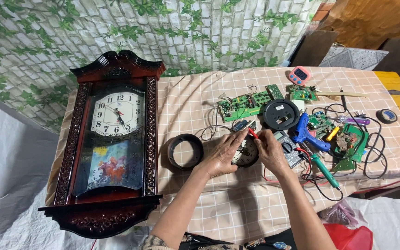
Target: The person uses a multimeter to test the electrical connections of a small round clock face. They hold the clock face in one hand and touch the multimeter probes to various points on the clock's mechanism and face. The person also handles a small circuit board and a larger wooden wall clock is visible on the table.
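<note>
Checked beige tablecloth [237, 203] is spread over a table set against a wall covered in brick-pattern sheeting with printed ivy [172, 28]. White plastic sheet [10, 176] is seen on the floor at left.

Large dark wooden wall clock [109, 139] is laid flat on the table's left side, dial up, painted glass panel below the dial.

Small round clock face [246, 153] is positioned near table centre, between both hands. Left hand [222, 155] is laid over its left edge, fingers curled around the rim, index finger stretched toward the top. Right hand [270, 149] is closed on a red probe [253, 133], pinched between thumb and fingertips, tip pointed at the upper part of the clock face. Contact of the tip with the face cannot be told.

Black round ring [185, 151] is placed just left of the left hand. Multimeter [289, 147] is partly hidden behind the right hand. Black round back cover [280, 114] is seen behind it. Green circuit boards [244, 104] are lined up toward the far edge. Blue glue gun [307, 134], green soldering iron [324, 169], tangled black wires [371, 148], black tape roll [387, 115] and pink timer [300, 74] are scattered at right.
</note>
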